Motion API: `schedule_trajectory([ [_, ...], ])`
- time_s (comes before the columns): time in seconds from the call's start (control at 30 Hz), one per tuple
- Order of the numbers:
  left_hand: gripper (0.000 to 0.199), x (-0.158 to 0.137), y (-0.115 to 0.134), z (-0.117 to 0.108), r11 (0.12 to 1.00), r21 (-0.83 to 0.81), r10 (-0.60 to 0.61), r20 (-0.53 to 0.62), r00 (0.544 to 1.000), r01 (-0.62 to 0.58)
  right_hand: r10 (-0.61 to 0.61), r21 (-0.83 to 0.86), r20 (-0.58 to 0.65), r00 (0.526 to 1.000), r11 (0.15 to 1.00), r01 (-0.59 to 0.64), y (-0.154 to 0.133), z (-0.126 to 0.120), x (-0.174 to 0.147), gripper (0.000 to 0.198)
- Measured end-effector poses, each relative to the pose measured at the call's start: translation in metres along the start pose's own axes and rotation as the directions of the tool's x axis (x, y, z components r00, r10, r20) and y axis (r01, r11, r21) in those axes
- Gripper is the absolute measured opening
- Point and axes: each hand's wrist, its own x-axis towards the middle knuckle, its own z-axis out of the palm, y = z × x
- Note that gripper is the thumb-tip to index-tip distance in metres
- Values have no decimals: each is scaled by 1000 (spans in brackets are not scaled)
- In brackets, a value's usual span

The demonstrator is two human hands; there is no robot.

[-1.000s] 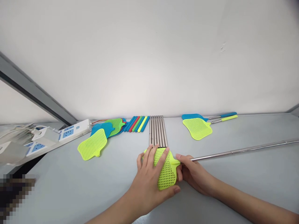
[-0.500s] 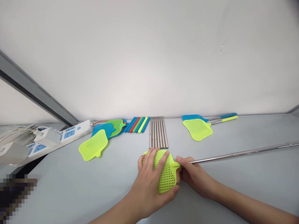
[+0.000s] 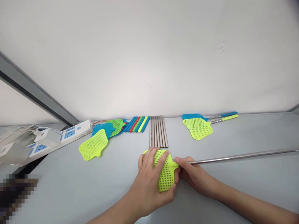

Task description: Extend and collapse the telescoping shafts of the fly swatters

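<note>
At front centre, left hand (image 3: 149, 180): clamped over yellow-green swatter head (image 3: 167, 177), just this side of metal tubes (image 3: 158, 132).
Right hand (image 3: 193, 174): closed on metal rod (image 3: 233, 157) at the head's neck; seating hidden, cannot tell.
Beside tubes: coloured grips (image 3: 137, 124), in a row.
Farther left: overlapping loose heads (image 3: 93, 145).
Right rear: two swatters (image 3: 198, 128).

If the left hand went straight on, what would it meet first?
Past the lime-yellow perforated plastic swatter head it holds, the left hand would probably meet the row of silver metal rods, though depth is unclear.
</note>
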Motion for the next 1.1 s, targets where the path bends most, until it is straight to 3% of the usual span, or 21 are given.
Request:
schedule_trajectory([
  [0.17,69,2,1,-1,1000,24,20,9,1000,-20,-16,-146,-58,998,989,7,1,-2,0,50],
  [0.53,66,2,-3,-7,999,45,-5,29,1000,4,-7,-158,-58,998,987,-2,-1,-2,1,48],
  [0.9,42,6,2,-23,999,41,-34,-39,999,36,41,-75,-84,996,996,-47,-6,0,0,45],
  [1.1,10,10,-3,-39,990,128,-67,-7,998,67,13,-46,-192,981,999,-23,-10,-3,0,50],
])
